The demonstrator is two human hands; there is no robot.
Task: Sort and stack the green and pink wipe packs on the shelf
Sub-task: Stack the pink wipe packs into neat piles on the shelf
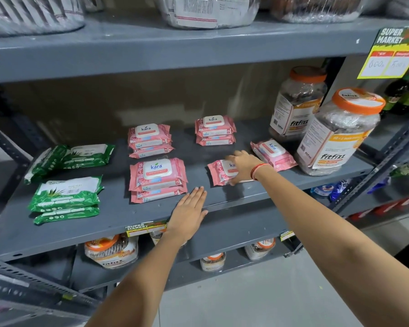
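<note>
**Right hand on a single pink pack, left hand flat on the shelf edge**

Far to the left of both hands, on the grey metal shelf (118,218), lie the green plastic wipe packs: a rear pair of green packs (69,159), one tipped on its side against the other, and nearer the front edge a neat front stack of green packs (65,199).

Just left of the left fingertips stands the front stack of pink soft-plastic wipe packs with white flip lids (158,179), its lower corner close to those fingertips. Behind it, farther from the fingers, sits a rear-left pink stack (149,140).

The left hand (188,214) lies palm down at the shelf's front lip, fingers straight and pressed together, holding nothing.

Beyond the fingers of the right hand, toward the back wall, is a rear-right pink stack (215,130). The right hand (243,165), a red thread at its wrist, rests over a single flat pink pack (219,173); the fingers are spread loosely across its lid and the thumb curls at its near edge.

Right of that hand, just beside the wrist, another loose pink pack (273,154) lies at an angle, touching or nearly touching two clear plastic jars with orange lids (335,133).
</note>
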